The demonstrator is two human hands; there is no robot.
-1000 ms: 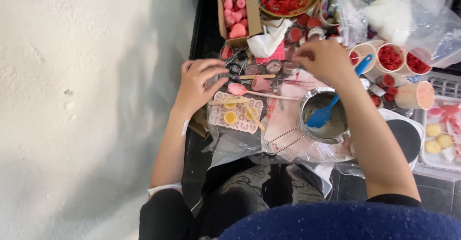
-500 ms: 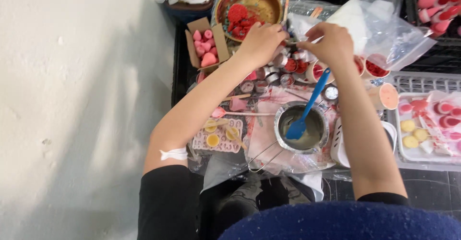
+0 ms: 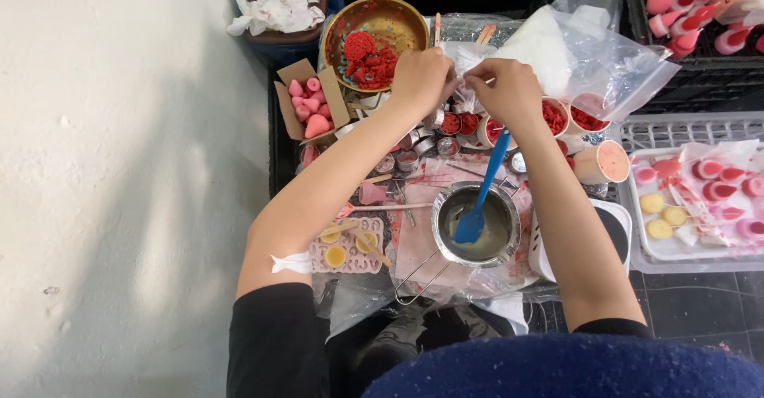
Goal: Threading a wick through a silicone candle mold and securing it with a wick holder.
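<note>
Left hand [image 3: 426,78]: clenched on the clear plastic bag [image 3: 469,56].
Right hand [image 3: 509,87]: pinching the same bag.
Bag: probably light, limp, slippery; best held at its edge.

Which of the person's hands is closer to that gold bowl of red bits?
Left. The left hand is right beside the gold bowl, at its lower right rim. The right hand is farther right, beyond the left hand.
</note>
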